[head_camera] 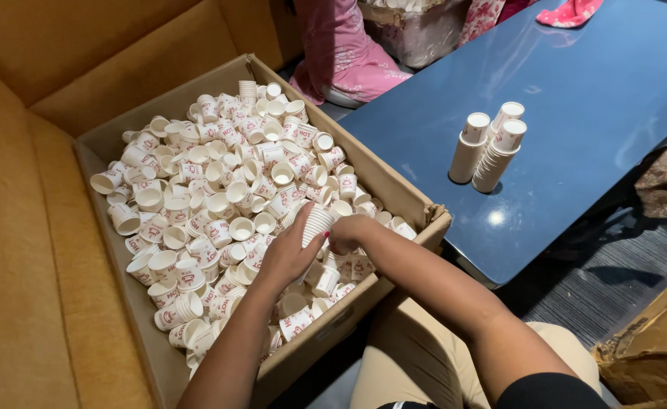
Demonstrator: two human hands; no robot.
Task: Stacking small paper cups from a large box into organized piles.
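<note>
Both hands work inside a cardboard box (394, 189) of loose paper cups: left hand (292, 250) clamped on a nested cup stack (317, 225), right hand (349, 233) closed beside it; a loose grip could spill it.

- A lounge or office seating corner, seemingly: a tan upholstered sofa (15, 250) beside a glossy blue worktop (598, 98).
- Grey carpet (614, 280) covers the floor.
- A big cardboard box (394, 182) of paper cups (220, 189) hints at packing work.

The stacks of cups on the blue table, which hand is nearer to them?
Right. The right hand is over the box's table-side edge, nearer the stacks of cups; the left hand is farther into the cardboard box, holding a nested cup stack.
</note>
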